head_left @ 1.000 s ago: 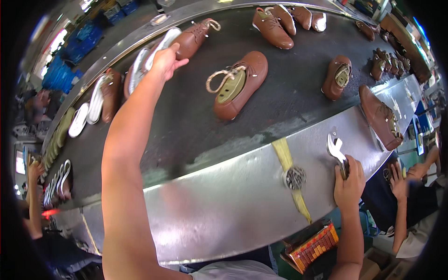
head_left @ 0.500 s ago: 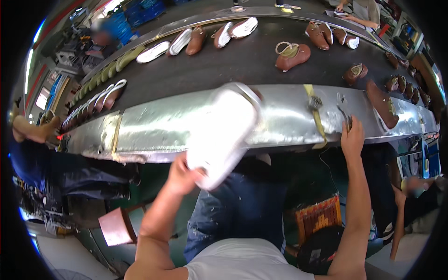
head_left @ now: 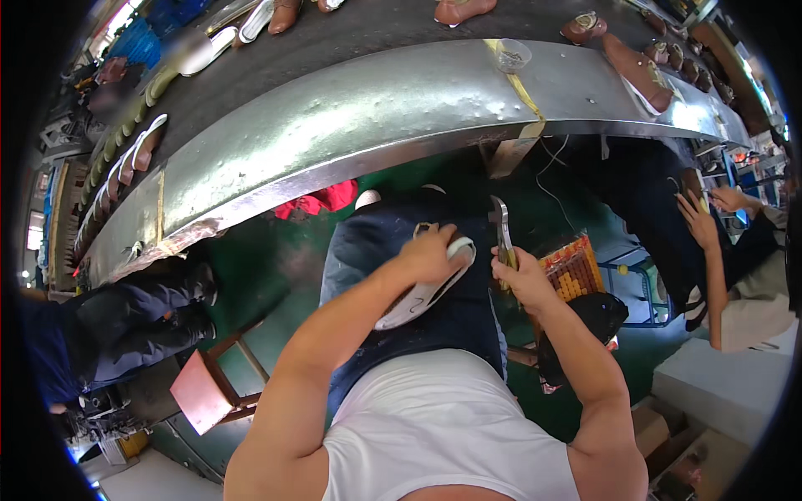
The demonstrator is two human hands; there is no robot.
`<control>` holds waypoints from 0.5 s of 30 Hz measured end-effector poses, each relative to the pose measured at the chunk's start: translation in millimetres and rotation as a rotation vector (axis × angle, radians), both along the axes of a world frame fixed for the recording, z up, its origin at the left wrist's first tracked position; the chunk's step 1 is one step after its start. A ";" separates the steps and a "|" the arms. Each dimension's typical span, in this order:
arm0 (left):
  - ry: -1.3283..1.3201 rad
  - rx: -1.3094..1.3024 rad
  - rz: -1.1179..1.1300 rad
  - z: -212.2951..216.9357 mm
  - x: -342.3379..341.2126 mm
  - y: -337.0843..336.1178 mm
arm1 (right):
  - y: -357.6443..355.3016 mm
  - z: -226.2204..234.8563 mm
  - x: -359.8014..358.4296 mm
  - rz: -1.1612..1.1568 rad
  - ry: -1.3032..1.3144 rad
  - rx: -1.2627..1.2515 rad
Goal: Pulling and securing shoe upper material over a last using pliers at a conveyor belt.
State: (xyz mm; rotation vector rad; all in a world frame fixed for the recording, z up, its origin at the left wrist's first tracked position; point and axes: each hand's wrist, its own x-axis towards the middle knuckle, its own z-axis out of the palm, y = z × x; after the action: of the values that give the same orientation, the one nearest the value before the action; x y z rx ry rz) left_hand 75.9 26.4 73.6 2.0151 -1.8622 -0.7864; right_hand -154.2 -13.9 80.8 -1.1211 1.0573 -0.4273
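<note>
In my lap, my left hand (head_left: 430, 253) is closed around a shoe (head_left: 409, 307), whose white underside and rim show below and beside the fingers. The hand and forearm cover much of its upper. To the right of the shoe, a little apart from it, my right hand (head_left: 520, 275) grips a pair of pincers (head_left: 504, 234) by the handles. Their metal head points up and away from me.
Ahead runs a metal-edged bench (head_left: 334, 117) with a small clear cup (head_left: 513, 55) taped on and a brown shoe (head_left: 639, 73) at its right. Shoes line the left (head_left: 125, 163). A stool (head_left: 200, 392) stands at left; co-workers (head_left: 710, 225) are at both sides.
My left hand has brought the shoe down from the bench edge to my lap. The pincers have been lifted off the metal ledge by my right hand and drawn in. The view has tilted down.
</note>
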 end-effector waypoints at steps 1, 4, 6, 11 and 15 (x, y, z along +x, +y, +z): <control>0.218 0.119 0.003 -6.8 15.6 -19.1 | 3.6 5.5 1.2 -0.001 0.006 -0.002; 0.797 0.034 0.199 -11.9 47.1 -3.6 | 13.6 27.0 -1.1 0.146 0.105 -0.072; 1.033 -0.083 0.312 -1.4 53.2 21.7 | 21.5 53.2 3.7 0.288 0.188 -0.175; 1.255 -0.111 0.342 9.0 62.0 59.5 | 36.5 52.7 37.5 0.634 0.146 -0.326; 1.254 -0.128 0.318 -1.5 71.1 68.7 | 30.0 40.8 64.3 0.648 0.044 0.002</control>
State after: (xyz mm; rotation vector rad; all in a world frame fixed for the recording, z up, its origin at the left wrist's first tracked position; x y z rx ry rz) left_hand 147.0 95.1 72.0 1.1351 -0.8045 -1.3247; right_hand -89.9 16.1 121.7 -1.3987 0.6754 0.1153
